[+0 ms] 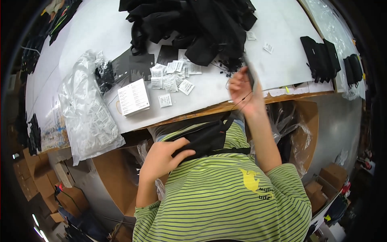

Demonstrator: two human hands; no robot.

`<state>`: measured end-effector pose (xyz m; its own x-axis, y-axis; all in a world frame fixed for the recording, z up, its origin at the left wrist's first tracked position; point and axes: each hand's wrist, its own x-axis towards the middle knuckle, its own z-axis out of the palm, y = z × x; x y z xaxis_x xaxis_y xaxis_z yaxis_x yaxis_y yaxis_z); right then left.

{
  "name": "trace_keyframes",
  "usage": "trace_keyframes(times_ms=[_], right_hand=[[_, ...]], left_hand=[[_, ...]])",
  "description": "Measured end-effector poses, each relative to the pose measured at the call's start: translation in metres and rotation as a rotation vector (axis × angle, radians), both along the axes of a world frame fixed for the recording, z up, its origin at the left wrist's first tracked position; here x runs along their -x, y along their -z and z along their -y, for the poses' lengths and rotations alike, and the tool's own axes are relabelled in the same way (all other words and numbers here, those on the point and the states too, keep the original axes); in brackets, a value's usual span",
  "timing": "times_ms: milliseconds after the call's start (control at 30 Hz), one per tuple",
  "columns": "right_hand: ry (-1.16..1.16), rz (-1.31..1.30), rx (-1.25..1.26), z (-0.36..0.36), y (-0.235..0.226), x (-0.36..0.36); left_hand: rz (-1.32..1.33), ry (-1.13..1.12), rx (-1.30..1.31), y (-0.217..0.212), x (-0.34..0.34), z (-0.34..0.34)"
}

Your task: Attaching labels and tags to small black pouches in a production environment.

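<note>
Packets (171, 78) litter the white table (217, 97), booklet (134, 97) and plastic bag (86, 109) to their left, black heap (193, 28) behind! Left hand (164, 157) grips a black pouch (207, 139) against the striped shirt (213, 189); right hand (246, 90) pinches a dark card (251, 74) over the table's near edge. Small print on packets and booklet, too fine to read; yellow-and-black print marks the shirt.

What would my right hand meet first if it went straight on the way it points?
Probably the clustered small black pieces, just before the heaped black fabric items; how high your right hand sits is unclear.
</note>
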<state>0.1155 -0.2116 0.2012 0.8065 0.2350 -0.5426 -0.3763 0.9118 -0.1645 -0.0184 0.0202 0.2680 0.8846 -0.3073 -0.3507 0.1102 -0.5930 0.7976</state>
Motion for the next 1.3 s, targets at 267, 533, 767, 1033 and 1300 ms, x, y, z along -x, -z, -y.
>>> trace_keyframes(times_ms=[267, 533, 767, 1033, 1300], right_hand=[[-0.048, -0.123, 0.296, -0.008, 0.010, 0.008], [-0.861, 0.911, 1.454, -0.001, -0.060, 0.022], [-1.298, 1.249, 1.566, 0.004, -0.050, 0.048], [-1.303, 0.989, 1.390, 0.012, -0.052, 0.057], [-0.992, 1.187, 1.600, 0.021, -0.044, 0.060]], left_hand=[[-0.050, 0.117, 0.027, -0.007, -0.006, 0.002], [0.416, 0.198, -0.037, 0.011, -0.034, 0.014], [0.436, 0.485, -0.090, 0.022, -0.046, 0.015], [0.626, 0.043, -0.432, 0.078, -0.117, -0.021], [0.732, 0.016, -0.486, 0.080, -0.137, -0.031]])
